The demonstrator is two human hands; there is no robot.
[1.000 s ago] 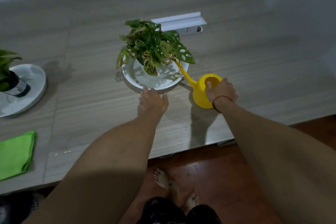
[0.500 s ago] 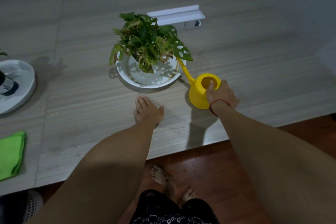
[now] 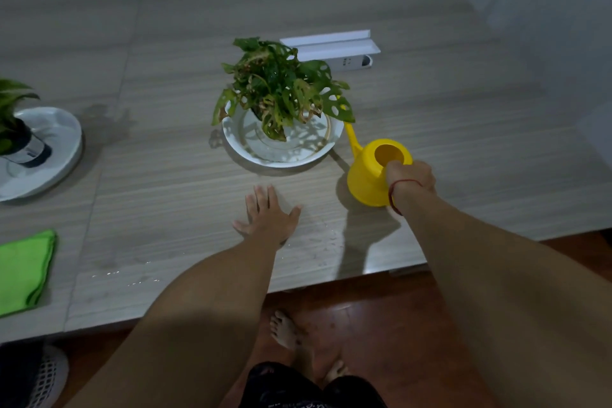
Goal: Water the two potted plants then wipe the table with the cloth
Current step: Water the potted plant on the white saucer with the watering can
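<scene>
Gripping the yellow watering can (image 3: 367,175) at its near side with the right hand (image 3: 410,177), curling round what is probably the handle. Resting the left hand (image 3: 270,217) flat on the counter (image 3: 165,192), spreading straight and holding nothing, just in front of the white dish (image 3: 281,164).

Standing the can just right of that dish and reaching with the spout (image 3: 351,136) up under the leaves of the middle plant (image 3: 281,89). Not showing clearly whether touching the counter or hanging a little above it.

Probably dealing with the pouring for this plant. For doing it well:
- tipping slowly from the wrist, never jerking;
- aiming the spout end at the soil below the leaves, not on the leaves and not into the dish;
- watching the dish for water rising toward the rim;
- bringing the left hand to the dish edge if the pot is rocking.

Already showing small drops (image 3: 132,275) on the counter near the front edge, so levelling the can fully before carrying it.

Leaving for later the second plant (image 3: 10,116) on its plate (image 3: 63,149) at the far left, well apart, and the green cloth (image 3: 23,272) lying folded near the left front edge.
</scene>
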